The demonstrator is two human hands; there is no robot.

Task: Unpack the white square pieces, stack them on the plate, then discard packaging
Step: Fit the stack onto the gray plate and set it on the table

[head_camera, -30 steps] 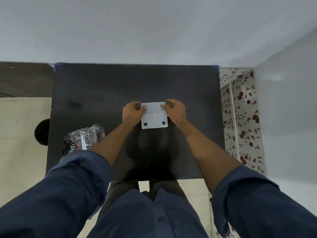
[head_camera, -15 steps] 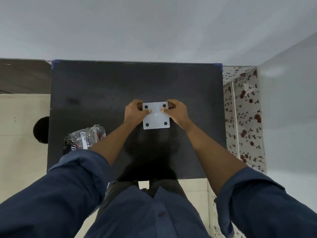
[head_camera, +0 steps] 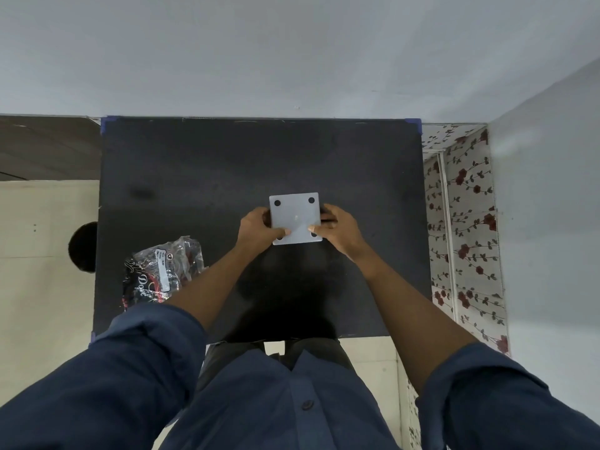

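1. Packaging (head_camera: 162, 271): a crumpled clear wrapper with dark print lay at the left of the black table (head_camera: 194, 164), near its front edge. Not yet discarded.
2. Left hand (head_camera: 258, 230): fingers closed on the left edge of the piece, thumb on top by a near corner.
3. White square piece (head_camera: 295, 219): flat, with a dark dot at each corner, held between both hands just over the table's middle. Whether one piece or several together could not be told.
4. Right hand (head_camera: 339, 228): fingers clamped on the right edge, thumb on top.
5. Plate: none in sight; stacking looked undone.
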